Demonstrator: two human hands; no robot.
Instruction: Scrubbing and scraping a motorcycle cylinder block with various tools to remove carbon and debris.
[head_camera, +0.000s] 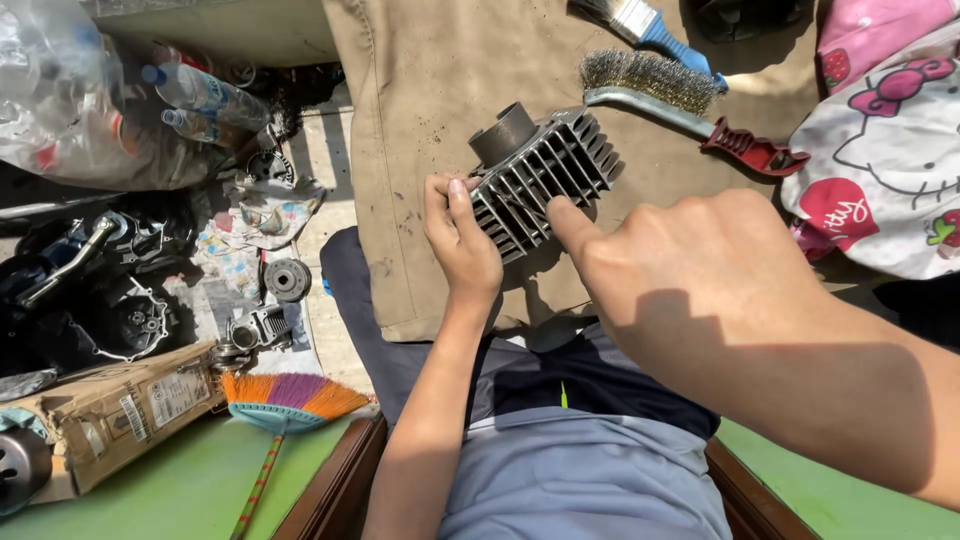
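A grey finned engine cylinder (540, 175) with a round sleeve at its top rests tilted on a tan cloth (430, 90). My left hand (460, 240) grips its left edge, fingers curled over the fins. My right hand (690, 270) is close to the camera, its thumb pressing on the lower right fins. Just beyond the cylinder lies a wire brush (660, 85) with a red handle.
A blue-handled paintbrush (650, 25) lies at the top. Engine parts (120, 290), plastic bottles (120, 100) and a cardboard box (120, 410) crowd the left. A small multicoloured broom (285, 400) lies on green floor. A pink-and-white printed fabric (880, 140) sits at right.
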